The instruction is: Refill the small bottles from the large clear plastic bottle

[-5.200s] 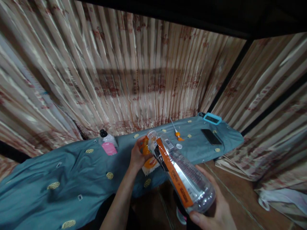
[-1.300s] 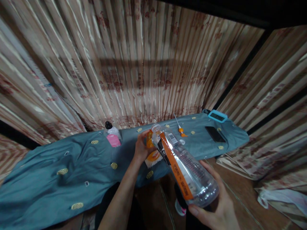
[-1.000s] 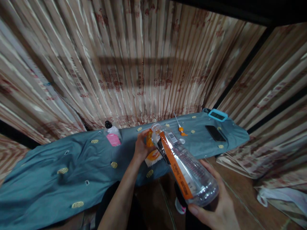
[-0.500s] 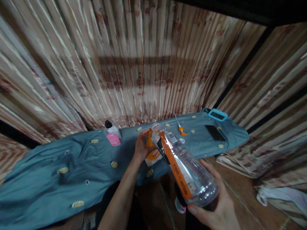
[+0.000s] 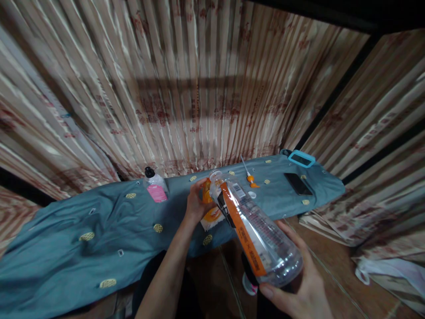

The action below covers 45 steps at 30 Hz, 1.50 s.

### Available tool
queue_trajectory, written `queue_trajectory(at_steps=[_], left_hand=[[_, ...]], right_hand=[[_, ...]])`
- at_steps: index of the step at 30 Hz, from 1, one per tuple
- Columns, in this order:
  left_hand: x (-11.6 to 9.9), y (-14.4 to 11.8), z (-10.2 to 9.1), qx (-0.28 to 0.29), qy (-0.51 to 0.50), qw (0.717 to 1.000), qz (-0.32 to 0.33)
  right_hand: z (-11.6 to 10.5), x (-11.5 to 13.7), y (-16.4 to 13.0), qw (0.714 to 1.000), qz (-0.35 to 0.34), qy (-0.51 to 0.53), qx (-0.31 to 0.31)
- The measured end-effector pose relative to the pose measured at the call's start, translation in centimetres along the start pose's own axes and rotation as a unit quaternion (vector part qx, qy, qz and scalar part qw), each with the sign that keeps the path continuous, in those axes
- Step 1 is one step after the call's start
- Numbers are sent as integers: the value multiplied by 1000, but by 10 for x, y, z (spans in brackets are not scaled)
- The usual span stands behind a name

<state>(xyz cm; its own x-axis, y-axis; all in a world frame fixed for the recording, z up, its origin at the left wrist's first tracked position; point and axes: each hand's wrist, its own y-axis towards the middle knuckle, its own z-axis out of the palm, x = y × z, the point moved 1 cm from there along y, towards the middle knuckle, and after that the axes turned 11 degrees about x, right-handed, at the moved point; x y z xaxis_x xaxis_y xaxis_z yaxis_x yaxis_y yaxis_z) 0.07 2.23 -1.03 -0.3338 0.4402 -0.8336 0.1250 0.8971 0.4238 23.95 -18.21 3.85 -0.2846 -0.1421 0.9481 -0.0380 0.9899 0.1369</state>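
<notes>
With our right hand (image 5: 299,283) we are gripping a clear bottle (image 5: 262,235) by its base, holding it aslant; with our left hand (image 5: 197,202) curled, we are clasping an orange packet (image 5: 212,215) beside its neck. Beyond, on the bench (image 5: 109,217), an orange pump (image 5: 250,179), a white cap (image 5: 252,195) and a phone (image 5: 298,184) are lying; leftward, a pink-labelled bottle (image 5: 156,191) is standing.

- Bottle with pink label (image 5: 156,188), black cap, upright on the cloth, left side, near the curtain.
- Black smartphone (image 5: 298,184), lying flat toward the cloth's right end.
- Blue-framed item (image 5: 301,159), just behind the phone; maybe a phone pouch, too small to tell.
- Teal cloth (image 5: 133,217), wrinkled, yellow prints.
- Pleated beige curtain (image 5: 166,97), reddish prints, behind.
- Black pole (image 5: 338,91), slanting, right.
- White plastic bag (image 5: 395,271), lower right.
- Brown tiled floor (image 5: 335,261).
</notes>
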Motion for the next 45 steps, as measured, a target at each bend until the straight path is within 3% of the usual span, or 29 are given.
queue_trajectory(at_steps=[17, 22, 27, 35, 45], left_hand=[[5, 1, 1, 0, 15, 999, 29], [4, 0, 1, -4, 16, 1000, 21], [2, 0, 0, 0, 14, 1000, 11], [2, 1, -1, 2, 1, 1000, 6], [1, 1, -1, 7, -11, 1000, -3]], right_hand=[[0, 3, 1, 999, -31, -29, -1], [3, 9, 1, 999, -2, -21, -24], [-3, 5, 2, 999, -14, -30, 3], [-2, 5, 1, 1000, 13, -10, 0], [-1, 2, 2, 1000, 0, -14, 1]])
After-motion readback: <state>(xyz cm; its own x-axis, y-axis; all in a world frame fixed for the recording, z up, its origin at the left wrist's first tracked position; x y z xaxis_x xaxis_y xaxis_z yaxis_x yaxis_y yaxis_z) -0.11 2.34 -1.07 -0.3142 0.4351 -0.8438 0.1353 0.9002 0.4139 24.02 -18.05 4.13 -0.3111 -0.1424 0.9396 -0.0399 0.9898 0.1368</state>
